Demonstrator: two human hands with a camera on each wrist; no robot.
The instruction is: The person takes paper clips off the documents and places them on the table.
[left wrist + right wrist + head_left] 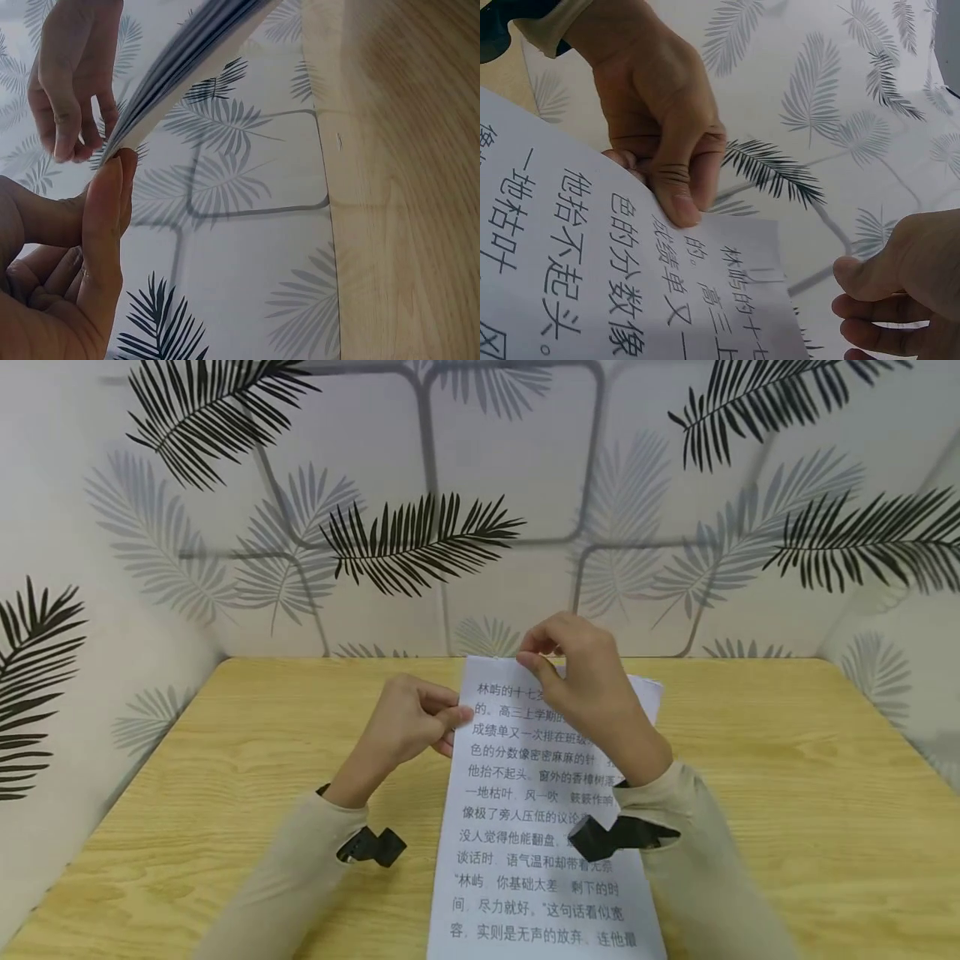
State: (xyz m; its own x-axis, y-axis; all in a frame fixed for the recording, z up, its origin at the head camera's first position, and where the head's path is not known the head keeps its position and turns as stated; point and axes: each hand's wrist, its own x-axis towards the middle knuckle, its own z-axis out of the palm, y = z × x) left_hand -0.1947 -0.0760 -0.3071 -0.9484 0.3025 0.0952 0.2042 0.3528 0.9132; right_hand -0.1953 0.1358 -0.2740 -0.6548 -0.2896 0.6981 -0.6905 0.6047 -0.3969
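Observation:
A stack of white printed sheets (525,827) stands out in the middle of the head view, its upper part lifted toward the wall. My left hand (401,727) pinches the left edge near the top, thumb on the printed face; the left wrist view shows several layered sheets (187,67) above the fingertips of that hand (67,255). At the top edge is my right hand (592,693), thumb and fingers bent close together. In the right wrist view a gap shows between the right hand (907,285) and the paper (615,247), while the left hand (664,112) grips its edge.
The wooden table (787,777) extends on both sides of the paper. Behind it rises a pale wall covering (510,468) with dark and grey leaf patterns. Dark wrist straps with small devices (375,846) sit over both beige sleeves (285,877).

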